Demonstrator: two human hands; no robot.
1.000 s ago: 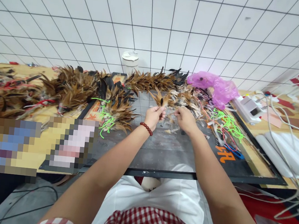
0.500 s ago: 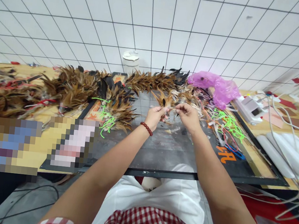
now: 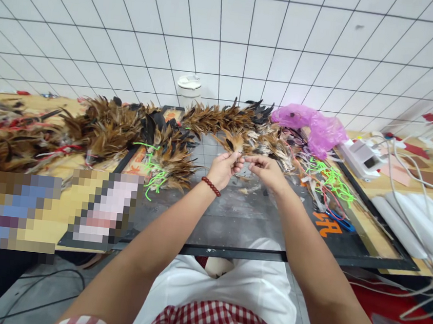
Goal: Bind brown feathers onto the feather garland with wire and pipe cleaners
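My left hand point(image 3: 224, 170), with a beaded bracelet at the wrist, pinches a small brown feather bunch point(image 3: 234, 142) whose tips fan upward past the fingers. Close by on the right, my right hand point(image 3: 265, 171) has its thumb and forefinger drawn together near the left fingertips. Whatever is between those right fingers is too small to make out. Just beyond the hands lies a heap of loose brown and pale feathers point(image 3: 276, 146). Both hands hover over a dark, black-edged board point(image 3: 229, 220).
Along the back runs a feather garland point(image 3: 217, 116); another feather bundle with green cords point(image 3: 156, 176) lies left. To the right are a pink plastic bag point(image 3: 320, 129), green strings point(image 3: 333, 179), blue-handled scissors point(image 3: 343, 223) and white cables point(image 3: 426, 189). A lidded cup point(image 3: 189, 88) stands by the tiled wall.
My right hand has shifted slightly left and down, its fingers now nearer the left fingertips. The feather bunch in my left hand has moved slightly left, its tips more upright.
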